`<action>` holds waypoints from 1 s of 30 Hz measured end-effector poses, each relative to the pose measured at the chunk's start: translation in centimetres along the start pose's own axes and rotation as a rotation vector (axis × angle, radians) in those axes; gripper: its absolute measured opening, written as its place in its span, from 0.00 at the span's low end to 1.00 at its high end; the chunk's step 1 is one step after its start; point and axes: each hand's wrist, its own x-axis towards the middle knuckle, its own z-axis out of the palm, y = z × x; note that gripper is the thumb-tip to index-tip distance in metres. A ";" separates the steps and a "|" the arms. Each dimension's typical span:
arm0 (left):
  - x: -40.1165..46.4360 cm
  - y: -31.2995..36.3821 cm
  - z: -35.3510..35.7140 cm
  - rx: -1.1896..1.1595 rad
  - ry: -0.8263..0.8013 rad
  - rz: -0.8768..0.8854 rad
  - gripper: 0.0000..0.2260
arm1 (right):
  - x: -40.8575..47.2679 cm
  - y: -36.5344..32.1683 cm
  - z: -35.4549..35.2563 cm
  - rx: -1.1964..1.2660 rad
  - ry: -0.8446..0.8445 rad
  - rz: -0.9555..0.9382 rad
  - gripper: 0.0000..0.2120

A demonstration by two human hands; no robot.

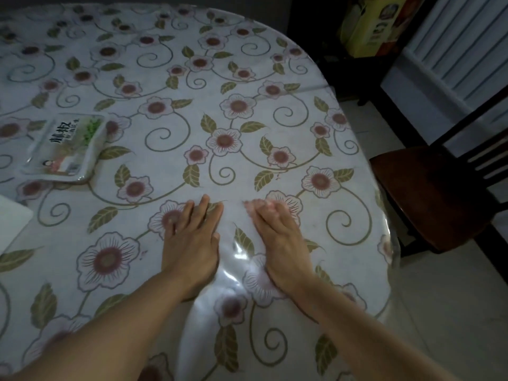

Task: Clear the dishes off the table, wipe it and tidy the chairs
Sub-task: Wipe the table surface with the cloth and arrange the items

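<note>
Sealed packet (64,146) on flowered table (247,78)

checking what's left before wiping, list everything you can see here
table: one, round, white floral cloth under clear plastic, fills most of the view
packet: one, white and green with printed characters, on the table's left side
white flat thing: one, at the left edge, cut off, cannot tell what it is
chair: one, dark wood, beside the table's right edge
yellow box: one, on the floor, top right
left hand: flat on the table, near edge
right hand: flat on the table beside it
</note>
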 end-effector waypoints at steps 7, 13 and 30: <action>0.1 -0.1 0.1 -0.018 0.019 0.004 0.26 | 3.5 14.5 -5.5 -0.204 0.052 0.303 0.28; 0.1 -0.1 0.1 0.011 -0.022 -0.015 0.25 | -0.3 0.4 0.4 -0.003 0.085 0.273 0.39; -5.5 -1.9 -0.4 0.021 -0.179 -0.025 0.25 | -13.5 -9.0 0.6 0.116 0.053 0.130 0.22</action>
